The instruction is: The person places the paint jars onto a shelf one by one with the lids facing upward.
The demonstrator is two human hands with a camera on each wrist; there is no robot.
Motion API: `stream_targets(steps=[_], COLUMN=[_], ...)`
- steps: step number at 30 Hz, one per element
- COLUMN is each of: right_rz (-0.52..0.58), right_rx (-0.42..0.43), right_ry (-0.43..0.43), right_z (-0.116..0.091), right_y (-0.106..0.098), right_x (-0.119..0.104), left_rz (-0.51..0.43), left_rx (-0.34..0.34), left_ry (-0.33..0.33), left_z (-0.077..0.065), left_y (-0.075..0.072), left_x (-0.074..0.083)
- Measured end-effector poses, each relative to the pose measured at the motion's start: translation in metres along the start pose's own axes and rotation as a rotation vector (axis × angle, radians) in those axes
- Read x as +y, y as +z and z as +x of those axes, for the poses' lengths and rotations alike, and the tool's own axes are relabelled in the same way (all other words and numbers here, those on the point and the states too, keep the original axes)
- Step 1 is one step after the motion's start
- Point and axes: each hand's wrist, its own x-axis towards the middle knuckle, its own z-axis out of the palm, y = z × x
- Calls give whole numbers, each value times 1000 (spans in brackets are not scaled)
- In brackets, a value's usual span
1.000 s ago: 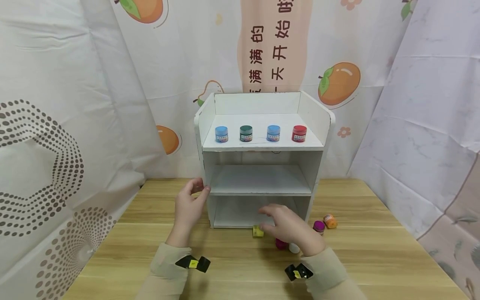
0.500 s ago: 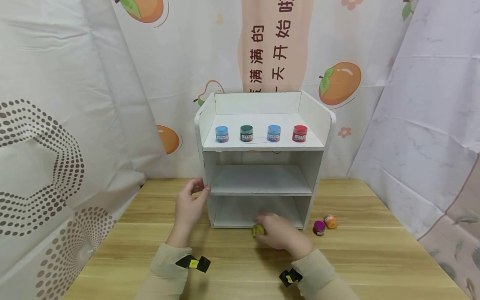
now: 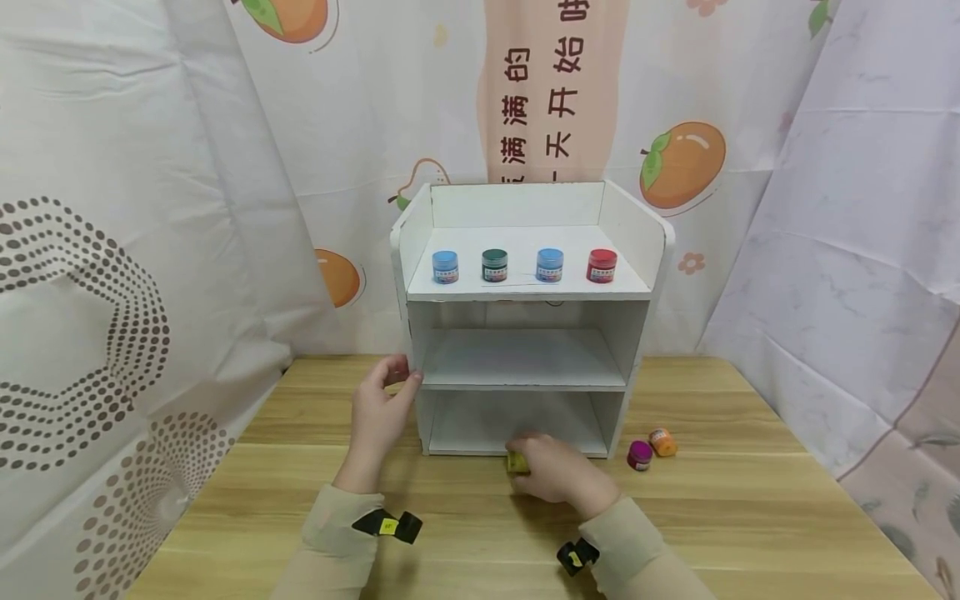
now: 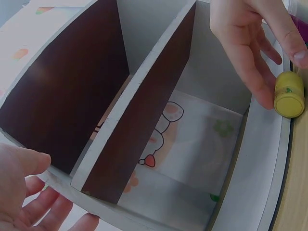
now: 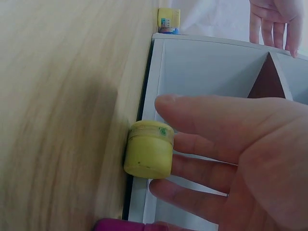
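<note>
In the head view my right hand (image 3: 564,475) is at a small yellow jar (image 3: 517,462) by the front foot of the white shelf (image 3: 525,389). The yellow jar (image 5: 149,150) lies between thumb and fingers in the right wrist view, the thumb standing a little off it. From the left wrist side, fingertips show right beside the yellow jar (image 4: 289,95). My left hand (image 3: 378,417) is by the shelf's left side panel, fingers loosely bent and holding nothing; its thumb (image 4: 36,160) is at the panel's edge in the left wrist view.
Jars in light blue (image 3: 446,267), dark green (image 3: 495,265), blue (image 3: 550,265) and red (image 3: 602,266) line the top shelf. Purple (image 3: 640,455) and orange (image 3: 663,442) jars are on the table at right. Beyond the shelf's far side is another yellow-and-blue jar (image 5: 168,20).
My right hand has moved left and down to the yellow jar, its fingers now around it. It now covers the crimson and white jars seen earlier. My left hand has stayed in place.
</note>
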Motion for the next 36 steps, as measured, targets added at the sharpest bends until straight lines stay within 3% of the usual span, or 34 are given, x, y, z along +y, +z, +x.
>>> stream_targets(steps=[36], right_rz=[-8], right_rx=[42], right_ry=[-55], right_z=[2], right_y=[4], right_x=[1], left_rz=[9], left_rx=[-4], left_ry=[-2], left_z=[0], left_y=[0], left_x=[2])
